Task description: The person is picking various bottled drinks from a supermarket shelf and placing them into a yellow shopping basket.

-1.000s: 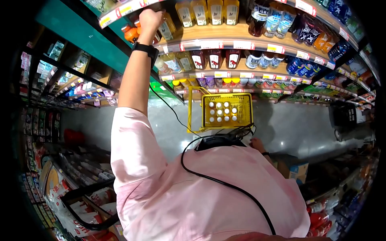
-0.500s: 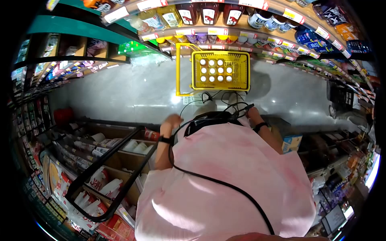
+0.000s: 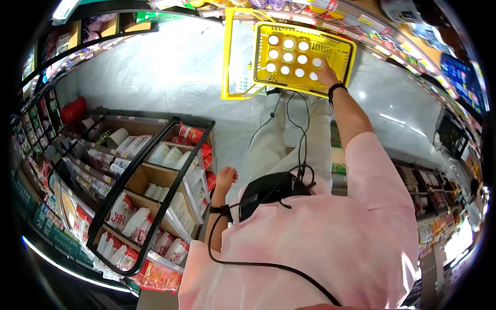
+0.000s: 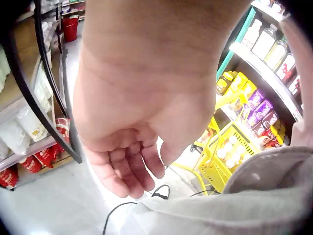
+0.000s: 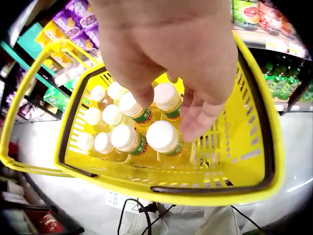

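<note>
Eleven bottles [image 3: 288, 57], green labels [image 5: 144, 116] seemingly Chinese, right fingers [image 5: 197, 121] around one, grip unclear

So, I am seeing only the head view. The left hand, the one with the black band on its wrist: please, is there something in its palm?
Observer: The left wrist view shows nothing in the palm of the left hand.
Operator: Thank you. And the plastic bottles with round white caps in the yellow slotted basket, do they have some colour below the caps?
Observer: Yes, the nearer bottles carry green labels below their caps.
Operator: Good. How does the bare right hand lie there?
Observer: Its thumb is left of one white cap, its fingers right of it, in the right wrist view.
</note>
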The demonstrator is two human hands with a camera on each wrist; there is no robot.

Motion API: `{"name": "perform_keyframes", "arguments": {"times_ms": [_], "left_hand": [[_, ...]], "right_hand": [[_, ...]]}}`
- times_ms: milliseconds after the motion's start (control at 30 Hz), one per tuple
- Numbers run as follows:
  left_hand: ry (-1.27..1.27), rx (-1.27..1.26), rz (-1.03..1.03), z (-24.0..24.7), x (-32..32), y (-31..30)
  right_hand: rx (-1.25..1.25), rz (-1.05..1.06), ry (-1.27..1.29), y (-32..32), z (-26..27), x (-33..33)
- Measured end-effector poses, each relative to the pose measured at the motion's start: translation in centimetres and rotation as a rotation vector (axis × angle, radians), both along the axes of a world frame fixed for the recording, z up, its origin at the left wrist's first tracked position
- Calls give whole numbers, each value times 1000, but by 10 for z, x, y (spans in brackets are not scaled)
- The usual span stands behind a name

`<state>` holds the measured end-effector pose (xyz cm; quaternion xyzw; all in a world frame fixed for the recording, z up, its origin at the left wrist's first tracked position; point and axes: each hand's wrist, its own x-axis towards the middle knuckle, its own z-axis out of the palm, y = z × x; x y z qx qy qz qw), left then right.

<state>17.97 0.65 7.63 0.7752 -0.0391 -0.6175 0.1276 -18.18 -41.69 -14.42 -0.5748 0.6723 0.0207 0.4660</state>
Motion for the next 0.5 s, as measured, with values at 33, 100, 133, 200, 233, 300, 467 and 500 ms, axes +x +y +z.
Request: {"name": "perform_keyframes", "arguments": {"times_ms": [33, 100, 133, 200, 233, 300, 467, 500], "left_hand": [[-9, 24, -46, 1, -1, 14], [-12, 91, -81, 2, -2, 47], [-8, 131, -65, 0, -3, 57], [-12, 167, -127, 20, -9, 46], [-7, 186, -196, 22, -9, 47], [-67, -357, -941, 3, 14, 80], [-5, -150, -397, -30, 81, 35], [-72, -175, -293, -24, 87, 3]], "right_hand": [[7, 6, -16, -3, -7, 11], [-26, 34, 74, -10, -16, 26], [-33, 30, 68, -14, -19, 28], [-57, -65, 40, -9, -14, 22], [-115, -82, 53, -6, -6, 22], [-196, -90, 55, 1, 28, 21], [-512, -48, -37, 25, 192, 26], [-507, -46, -82, 25, 235, 29]]}}
